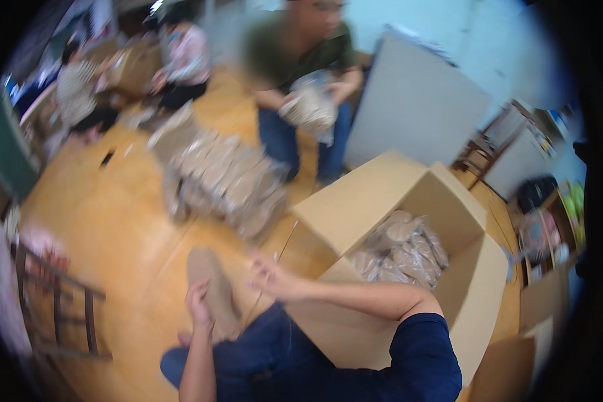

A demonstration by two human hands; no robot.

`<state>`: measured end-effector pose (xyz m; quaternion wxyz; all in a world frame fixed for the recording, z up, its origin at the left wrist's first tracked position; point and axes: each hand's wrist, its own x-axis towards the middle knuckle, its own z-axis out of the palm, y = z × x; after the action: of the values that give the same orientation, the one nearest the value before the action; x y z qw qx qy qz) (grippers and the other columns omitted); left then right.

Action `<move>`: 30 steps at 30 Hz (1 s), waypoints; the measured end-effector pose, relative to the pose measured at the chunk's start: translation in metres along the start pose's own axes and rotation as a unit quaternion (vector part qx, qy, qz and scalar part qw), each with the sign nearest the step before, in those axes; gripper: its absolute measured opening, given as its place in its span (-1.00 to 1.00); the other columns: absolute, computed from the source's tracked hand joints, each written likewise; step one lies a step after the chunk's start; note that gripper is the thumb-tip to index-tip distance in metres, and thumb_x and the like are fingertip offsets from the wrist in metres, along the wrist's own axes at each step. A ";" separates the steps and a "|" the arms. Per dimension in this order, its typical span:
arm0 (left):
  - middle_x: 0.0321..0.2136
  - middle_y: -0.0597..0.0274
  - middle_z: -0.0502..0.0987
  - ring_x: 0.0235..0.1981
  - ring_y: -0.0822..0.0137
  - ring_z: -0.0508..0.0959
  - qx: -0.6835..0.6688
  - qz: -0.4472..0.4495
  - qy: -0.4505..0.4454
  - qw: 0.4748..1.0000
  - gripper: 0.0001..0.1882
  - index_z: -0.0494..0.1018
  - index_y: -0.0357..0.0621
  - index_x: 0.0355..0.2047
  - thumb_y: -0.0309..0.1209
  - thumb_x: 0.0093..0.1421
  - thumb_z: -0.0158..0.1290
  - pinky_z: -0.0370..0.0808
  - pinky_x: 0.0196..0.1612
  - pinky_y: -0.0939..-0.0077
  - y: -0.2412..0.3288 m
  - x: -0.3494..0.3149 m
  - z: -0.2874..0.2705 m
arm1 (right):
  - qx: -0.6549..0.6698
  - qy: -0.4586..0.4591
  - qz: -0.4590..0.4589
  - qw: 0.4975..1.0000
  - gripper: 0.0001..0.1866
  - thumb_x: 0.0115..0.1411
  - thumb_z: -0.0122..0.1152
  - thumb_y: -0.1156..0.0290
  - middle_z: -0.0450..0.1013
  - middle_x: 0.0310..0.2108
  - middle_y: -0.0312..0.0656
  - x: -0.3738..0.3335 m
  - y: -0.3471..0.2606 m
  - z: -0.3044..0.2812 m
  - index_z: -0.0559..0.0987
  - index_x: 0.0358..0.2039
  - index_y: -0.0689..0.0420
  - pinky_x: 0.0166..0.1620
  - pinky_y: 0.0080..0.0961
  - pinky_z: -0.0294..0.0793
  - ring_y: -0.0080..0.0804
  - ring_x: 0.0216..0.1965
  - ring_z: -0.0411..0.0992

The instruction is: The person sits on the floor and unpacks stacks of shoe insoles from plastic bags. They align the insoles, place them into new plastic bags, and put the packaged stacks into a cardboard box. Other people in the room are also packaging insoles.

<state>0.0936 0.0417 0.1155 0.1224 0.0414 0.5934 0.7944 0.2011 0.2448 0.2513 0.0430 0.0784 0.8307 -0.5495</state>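
Observation:
A long brown bundle (212, 288) with a rounded end stands over the floor in front of my lap; blur hides its exact kind. My left hand (198, 303) grips it along its left side. Apart from it, to the right, my right hand (275, 278) hovers with its fingers spread and nothing visible in them. Under my right forearm is an open cardboard box (365, 194), its flaps folded out. Inside it lie several brown pieces in clear plastic bags (405, 251).
A pile of plastic-wrapped brown bundles (224, 174) lies on the floor ahead. Behind it a person (301, 47) kneels, both hands on a clear bag (313, 106) of light pieces. Two people sit far left by cardboard boxes (134, 67). A dark rack (60, 301) stands at left.

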 end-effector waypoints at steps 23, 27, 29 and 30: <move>0.08 -0.33 0.31 0.10 -0.01 0.39 0.273 -0.315 0.245 0.875 0.02 0.07 -0.45 0.18 -0.16 -0.16 0.36 0.39 0.11 0.27 -0.148 0.049 -0.030 | 0.330 0.103 0.220 0.912 -0.36 0.27 0.04 -0.04 0.35 0.07 -0.17 0.013 0.009 -0.002 0.28 0.18 0.16 0.13 -0.30 0.28 -0.35 0.08 0.31; 0.08 -0.31 0.31 0.10 -0.02 0.38 0.268 -0.326 0.211 0.882 0.01 0.12 -0.45 0.12 -0.16 -0.23 0.39 0.38 0.11 0.27 -0.156 0.058 -0.013 | 0.361 0.083 0.227 0.901 -0.37 0.28 0.04 -0.03 0.35 0.07 -0.17 0.014 0.014 -0.005 0.27 0.18 0.16 0.12 -0.30 0.29 -0.34 0.06 0.33; 0.07 -0.30 0.30 0.11 -0.01 0.36 0.279 -0.358 0.231 0.861 -0.01 0.14 -0.44 0.10 -0.18 -0.24 0.40 0.37 0.12 0.29 -0.154 0.061 -0.004 | 0.372 0.057 0.225 0.899 -0.29 0.25 0.10 -0.01 0.31 0.12 -0.18 0.015 0.015 -0.007 0.18 0.24 0.16 0.13 -0.40 0.30 -0.40 0.12 0.29; 0.07 -0.30 0.30 0.12 0.00 0.34 0.295 -0.363 0.248 0.848 -0.03 0.15 -0.43 0.09 -0.19 -0.23 0.40 0.37 0.12 0.31 -0.153 0.062 0.000 | 0.381 0.049 0.224 0.896 -0.25 0.23 0.13 -0.01 0.28 0.15 -0.19 0.015 0.015 -0.008 0.13 0.27 0.16 0.14 -0.45 0.30 -0.43 0.14 0.28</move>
<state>0.0559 0.0980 -0.0356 0.2329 -0.3413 0.7834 0.4643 0.1887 0.2590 0.2385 0.0908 0.2995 0.5194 -0.7952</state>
